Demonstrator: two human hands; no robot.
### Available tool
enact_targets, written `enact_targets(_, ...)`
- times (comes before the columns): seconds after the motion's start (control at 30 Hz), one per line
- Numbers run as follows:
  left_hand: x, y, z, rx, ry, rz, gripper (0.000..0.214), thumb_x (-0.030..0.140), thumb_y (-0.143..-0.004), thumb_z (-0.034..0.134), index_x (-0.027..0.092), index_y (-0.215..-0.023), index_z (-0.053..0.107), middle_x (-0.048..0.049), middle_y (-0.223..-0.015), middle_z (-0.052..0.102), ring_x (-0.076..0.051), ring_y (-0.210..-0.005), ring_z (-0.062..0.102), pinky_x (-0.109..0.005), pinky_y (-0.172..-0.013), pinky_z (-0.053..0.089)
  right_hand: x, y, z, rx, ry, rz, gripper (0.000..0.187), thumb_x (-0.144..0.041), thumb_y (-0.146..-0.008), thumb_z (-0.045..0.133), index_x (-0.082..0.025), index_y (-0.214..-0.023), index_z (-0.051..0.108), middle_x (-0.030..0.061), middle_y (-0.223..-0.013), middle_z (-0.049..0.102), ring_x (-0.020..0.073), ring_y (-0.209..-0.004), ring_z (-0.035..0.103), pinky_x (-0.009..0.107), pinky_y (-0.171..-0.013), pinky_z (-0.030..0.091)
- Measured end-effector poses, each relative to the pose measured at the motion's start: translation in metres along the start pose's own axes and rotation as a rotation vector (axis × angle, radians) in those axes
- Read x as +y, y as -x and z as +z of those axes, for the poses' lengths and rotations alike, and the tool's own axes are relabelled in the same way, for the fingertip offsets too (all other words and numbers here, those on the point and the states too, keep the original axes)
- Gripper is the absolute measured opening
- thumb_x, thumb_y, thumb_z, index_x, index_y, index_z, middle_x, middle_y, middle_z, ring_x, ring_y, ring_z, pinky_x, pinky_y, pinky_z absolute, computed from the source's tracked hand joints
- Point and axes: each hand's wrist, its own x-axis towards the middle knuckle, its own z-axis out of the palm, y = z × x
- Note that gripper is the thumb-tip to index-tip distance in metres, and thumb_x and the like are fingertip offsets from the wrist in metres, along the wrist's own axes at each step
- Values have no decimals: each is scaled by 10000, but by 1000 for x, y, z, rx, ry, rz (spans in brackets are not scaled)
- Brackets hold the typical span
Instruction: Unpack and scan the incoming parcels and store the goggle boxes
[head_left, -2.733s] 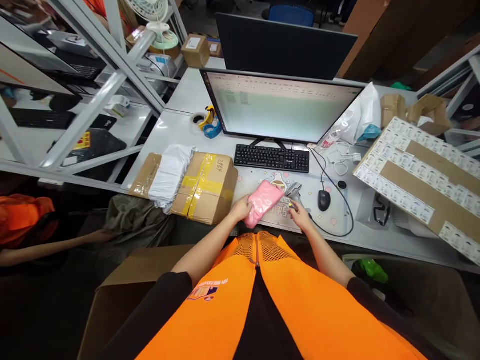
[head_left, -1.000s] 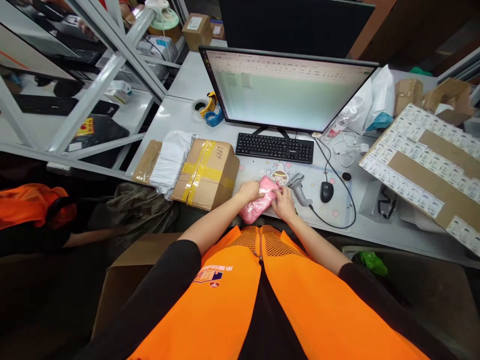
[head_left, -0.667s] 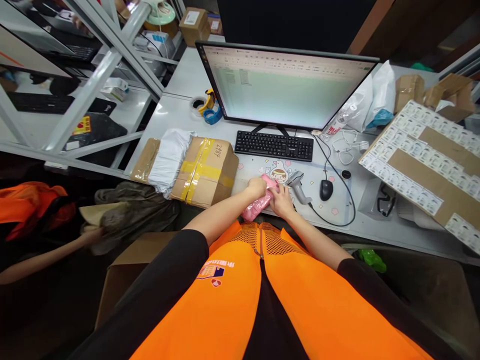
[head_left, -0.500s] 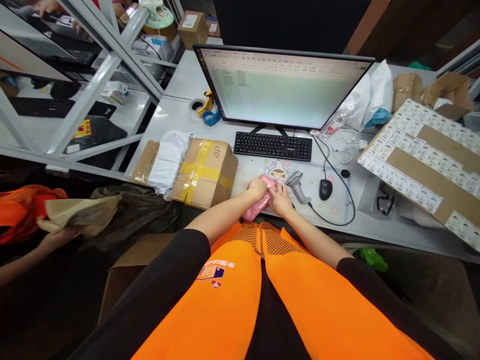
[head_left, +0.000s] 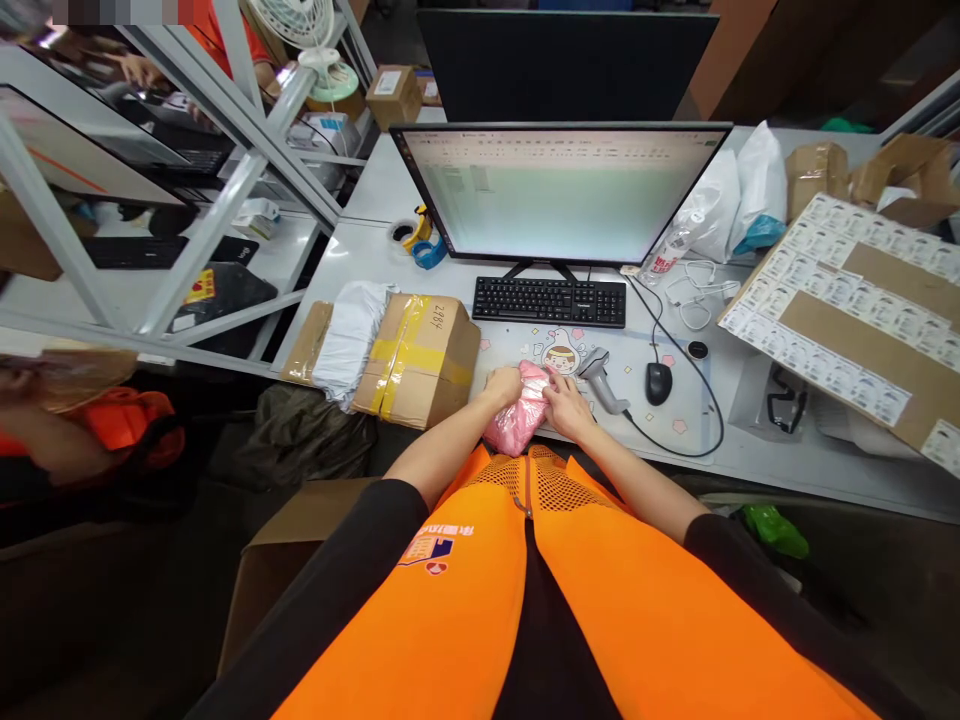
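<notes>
A crinkled, shiny pink plastic package point(head_left: 517, 420) is held at the desk's front edge, close to my orange vest. My left hand point(head_left: 504, 386) is closed on its left side, fingers curled into the plastic. On the opposite side, my right hand point(head_left: 564, 404) pinches the upper right edge of the same package. What lies inside the pink plastic is hidden. Just right of my right hand, a grey barcode scanner point(head_left: 602, 382) rests on the patterned desk mat point(head_left: 679, 400).
A taped cardboard box point(head_left: 420, 360) and a white plastic parcel point(head_left: 351, 335) stand left. Behind are a keyboard point(head_left: 550, 302) and monitor point(head_left: 562, 195); a mouse point(head_left: 658, 383) sits right. A label-covered cardboard sheet point(head_left: 847, 310) overhangs the right side. A co-worker's arm point(head_left: 45, 420) shows far left.
The pink package looks wider and more spread out between my hands, which have moved slightly apart. The view has shifted a little. The co-worker's arm at far left has moved up.
</notes>
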Motion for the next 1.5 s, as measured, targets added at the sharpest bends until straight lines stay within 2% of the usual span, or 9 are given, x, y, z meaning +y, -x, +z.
enact_targets(0.2, -30, 7, -20, -204, -24, 12, 268, 318, -1049, 611, 137, -1031, 807, -84, -831, 799, -256, -837, 785, -313, -810, 590, 35, 29, 23, 97, -247, -126, 208, -213, -970, 566, -203, -1083, 741, 166, -1582, 535, 317, -1340, 588, 467, -1041, 577)
enact_targets(0.33, -30, 5, -19, -132, -2, 107, 412, 346, -989, 661, 126, -1331, 725, -164, -1208, 809, -315, -1124, 766, -363, -996, 572, 36, 17, 37, 323, -509, -24, 362, -342, -979, 586, -192, -1293, 685, 193, -1532, 569, 310, -1373, 607, 481, -1151, 533)
enact_targets(0.47, -19, -1, -2, 23, 181, 219, 686, 313, -958, 671, 124, -1596, 507, -204, -1602, 594, -313, -1399, 634, -404, -1198, 475, 27, -19, 50, 442, -647, 355, 741, -467, -906, 688, -126, -1548, 541, 241, -1535, 597, 370, -1423, 585, 530, -1209, 483)
enact_targets(0.77, -6, -1, 29, 285, 489, 153, 163, 246, -1030, 512, 179, -987, 654, -106, -1039, 750, -239, -1028, 678, -368, -998, 532, 31, -34, 61, 501, -1112, 480, 419, -474, -804, 637, -172, -1040, 806, 113, -1061, 824, 297, -997, 740, 458, -976, 603)
enact_targets(1.03, -11, 27, 4, 386, 670, 149, 330, 454, -1068, 481, 203, -887, 595, -21, -819, 651, -186, -820, 630, -287, -813, 532, 7, -2, 30, 619, -1392, 314, 392, -570, -749, 818, -227, -939, 811, 101, -1140, 830, 328, -1172, 735, 515, -1115, 556)
enact_targets(1.2, -13, 49, -28, 386, 689, 459, 679, 575, -932, 712, 199, -1476, 557, -172, -1553, 577, -322, -1439, 562, -450, -1199, 478, -4, 15, -15, 586, -1359, 109, 382, -610, -839, 824, -246, -953, 810, 109, -1275, 808, 328, -1309, 707, 546, -1223, 487)
enact_targets(1.33, -17, 70, -43, 317, 716, 472, 958, 585, -864, 792, 194, -1650, 410, -188, -1696, 463, -377, -1557, 468, -500, -1290, 398, -14, 22, -42, 525, -1172, -104, 330, -565, -913, 803, -245, -995, 813, 126, -1334, 778, 317, -1376, 667, 529, -1268, 443)
enact_targets(1.4, -18, 79, -43, 380, 747, 444, 887, 561, -877, 779, 171, -1609, 465, -187, -1630, 541, -363, -1486, 546, -477, -1258, 436, -21, 20, -45, 507, -1126, -148, 370, -558, -893, 826, -249, -1095, 797, 133, -1480, 695, 319, -1456, 601, 511, -1267, 447)
enact_targets(1.5, -19, 90, -42, 478, 778, 377, 635, 528, -944, 687, 147, -1445, 601, -158, -1382, 709, -305, -1247, 687, -417, -1105, 539, -35, 13, -40, 431, -1145, -74, 760, -571, -831, 863, -290, -1499, 637, 118, -1721, 465, 327, -1545, 509, 503, -1252, 469)
